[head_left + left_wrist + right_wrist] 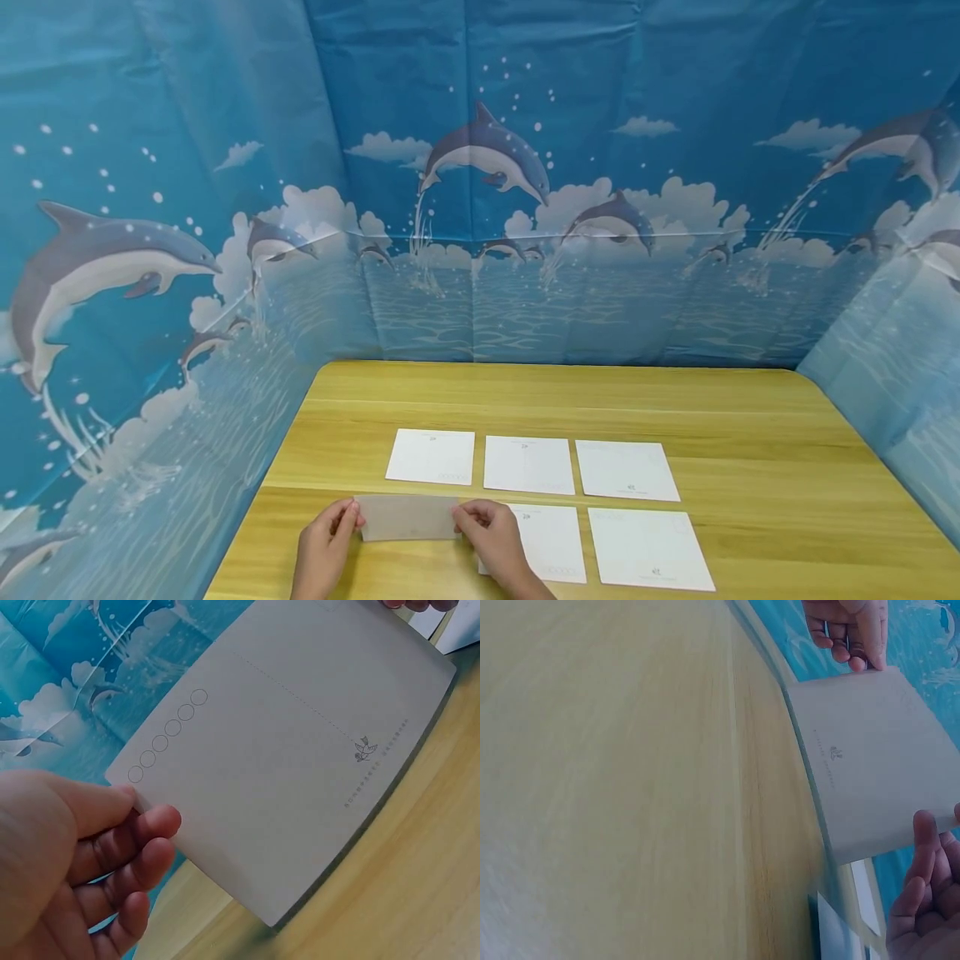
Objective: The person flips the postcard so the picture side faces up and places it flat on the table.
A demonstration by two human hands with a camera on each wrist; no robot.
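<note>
Left hand (324, 542): its grip is pinching one end of a thin, off-white, rectangular paper postcard (408, 518) between thumb and forefinger.
Postcard: it is spanning the two hands above the yellow wood-grain table (765, 433), nearer the table's left edge than its right, and is bowing slightly.
Far row: a white rectangular paper card (430, 457), a second card (528, 465) and a third card (627, 472) are lying flat toward the table's far edge.
Right hand (491, 533): its grip is pinching the postcard's other end.
Near row: a fourth card (551, 546), partly hidden by the right hand, and a fifth card (651, 550) are lying closer to the viewer.
Step in hand: the person seems to be handling this one postcard with both hands.
Next move: it is probably calling for even pinches at both ends, so the thin paper is neither buckling nor slipping.
Left wrist view: it is showing a row of printed circles (160, 743) and a small bird print (365, 750), while the head view is showing no legible print on the postcard.
Right wrist view: it is confirming both hands at opposite ends.
</note>
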